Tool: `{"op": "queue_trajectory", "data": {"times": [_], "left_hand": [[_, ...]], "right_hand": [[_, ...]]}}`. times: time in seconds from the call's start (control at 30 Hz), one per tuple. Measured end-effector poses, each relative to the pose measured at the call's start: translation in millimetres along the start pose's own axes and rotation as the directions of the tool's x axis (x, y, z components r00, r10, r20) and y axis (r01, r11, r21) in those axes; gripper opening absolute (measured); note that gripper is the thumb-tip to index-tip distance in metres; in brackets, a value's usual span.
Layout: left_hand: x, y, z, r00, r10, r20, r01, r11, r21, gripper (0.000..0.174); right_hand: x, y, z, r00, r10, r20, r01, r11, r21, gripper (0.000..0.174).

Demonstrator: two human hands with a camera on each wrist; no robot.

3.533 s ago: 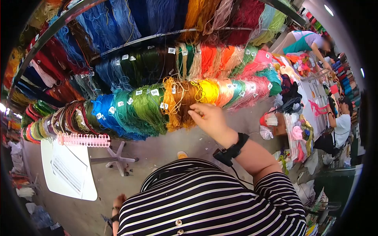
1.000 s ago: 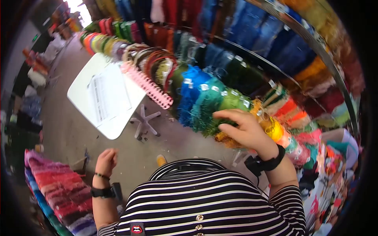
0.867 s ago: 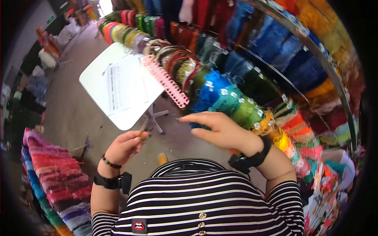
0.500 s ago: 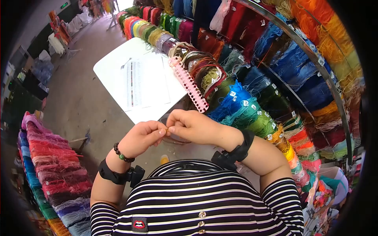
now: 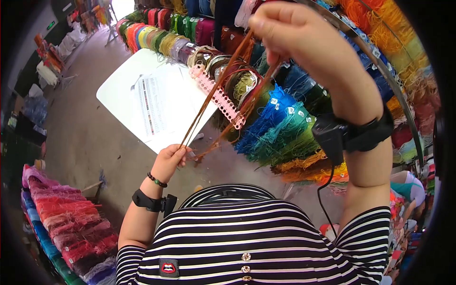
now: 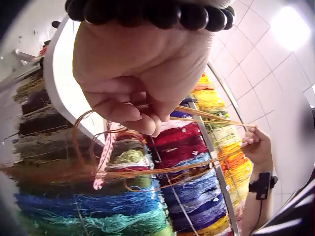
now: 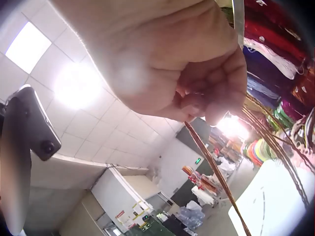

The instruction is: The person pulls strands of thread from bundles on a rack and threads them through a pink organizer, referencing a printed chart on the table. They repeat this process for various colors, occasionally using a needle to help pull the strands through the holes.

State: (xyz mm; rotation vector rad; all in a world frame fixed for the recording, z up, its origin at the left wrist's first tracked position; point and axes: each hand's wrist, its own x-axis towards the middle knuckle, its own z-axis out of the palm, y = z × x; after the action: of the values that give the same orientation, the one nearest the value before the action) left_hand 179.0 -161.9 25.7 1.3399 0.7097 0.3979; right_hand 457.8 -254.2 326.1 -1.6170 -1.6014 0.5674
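A bundle of thin brown thread (image 5: 227,68) stretches in long strands between the two hands in the head view. My left hand (image 5: 168,164), low and nearer the body, pinches one end between thumb and fingers. Raised high at the right, my right hand (image 5: 304,42) grips the other end with curled fingers. A second, looser length hangs below, its tip near the left hand. In the left wrist view, strands loop around the left fingers (image 6: 142,123) and run to the right hand (image 6: 258,145). From the right fist, brown thread (image 7: 216,172) hangs down in the right wrist view.
A white table (image 5: 118,90) bears printed sheets (image 5: 152,104). A pink strip with holes (image 5: 204,81) lies by its edge. Labelled blue skeins (image 5: 273,107) and other colours hang on racks ahead and right, under a curved metal rail (image 5: 403,102). Pink-red skeins (image 5: 71,223) hang lower left.
The right hand reached at the rack's skeins, then met the left hand at fingertips before the body. Now it has risen up and right, drawing out the brown thread between them.
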Motion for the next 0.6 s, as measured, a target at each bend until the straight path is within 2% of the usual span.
{"op": "queue_trajectory", "data": {"times": [0.03, 0.1, 0.2, 0.27, 0.33, 0.4, 0.47, 0.5, 0.6], "left_hand": [[0, -3, -3, 1.000, -0.023, -0.013, 0.023, 1.000, -0.003, 0.022], [2, -17, -16, 1.000, -0.002, -0.013, 0.002, 1.000, -0.029, 0.023], [7, -26, -29, 0.999, 0.039, -0.011, -0.040, 0.995, -0.088, 0.023], [12, -28, -33, 0.999, 0.039, -0.007, -0.039, 0.992, -0.122, 0.023], [18, -27, -31, 1.000, 0.006, 0.000, -0.006, 0.990, -0.143, 0.023], [25, -28, -25, 0.999, 0.002, 0.045, 0.005, 0.988, -0.154, 0.023], [32, -23, -15, 0.996, -0.005, 0.094, 0.018, 0.990, -0.138, 0.023], [35, -16, -9, 0.993, -0.011, 0.120, 0.025, 0.993, -0.115, 0.023], [44, -10, -13, 0.976, -0.053, 0.211, 0.065, 0.997, -0.049, 0.024]], "right_hand": [[-3, -37, -8, 0.989, 0.147, -0.006, -0.148, 0.989, -0.021, 0.025], [9, -38, -21, 0.978, 0.205, -0.028, -0.203, 0.977, 0.063, 0.031], [21, -46, -28, 0.993, 0.103, 0.062, -0.118, 0.939, 0.324, 0.032], [28, -72, -17, 0.975, 0.201, -0.093, -0.151, 0.912, 0.382, 0.030], [31, -79, -11, 0.981, 0.162, -0.110, -0.086, 0.862, 0.499, 0.029], [39, -66, -12, 1.000, -0.020, -0.003, 0.017, 0.761, 0.649, 0.027], [52, -51, -15, 0.975, -0.191, 0.113, 0.035, 0.635, 0.772, 0.025], [58, -45, -16, 0.970, -0.204, 0.132, 0.020, 0.608, 0.794, 0.025], [56, -48, -14, 0.995, -0.090, 0.041, 0.033, 0.693, 0.720, 0.020]]}}
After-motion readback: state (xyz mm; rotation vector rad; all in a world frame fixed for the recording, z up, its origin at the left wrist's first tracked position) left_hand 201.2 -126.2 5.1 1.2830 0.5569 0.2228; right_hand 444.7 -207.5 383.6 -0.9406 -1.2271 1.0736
